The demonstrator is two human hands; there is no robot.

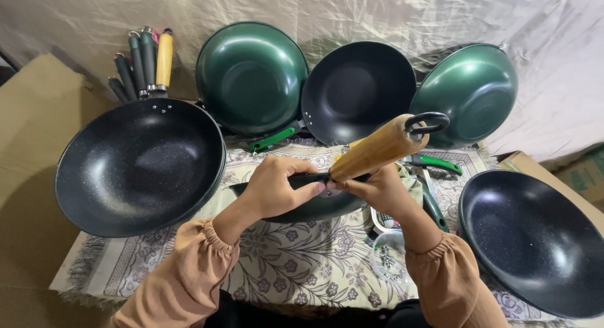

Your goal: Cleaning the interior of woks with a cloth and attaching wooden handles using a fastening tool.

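Both hands, left (280,191) and right (371,189), grip a dark wok (302,205) at its wooden handle (377,149).

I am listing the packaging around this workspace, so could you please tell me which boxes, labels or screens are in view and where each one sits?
Cardboard box: far right, behind the right-hand wok; brown with a green printed panel.
Flattened cardboard: left side, under the large black wok; plain tan sheet.
No screens or signs show.

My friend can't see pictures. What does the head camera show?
Two hands, left hand and right hand, hold a dark pan by its wooden handle over a flowered cloth. More pans lie around.
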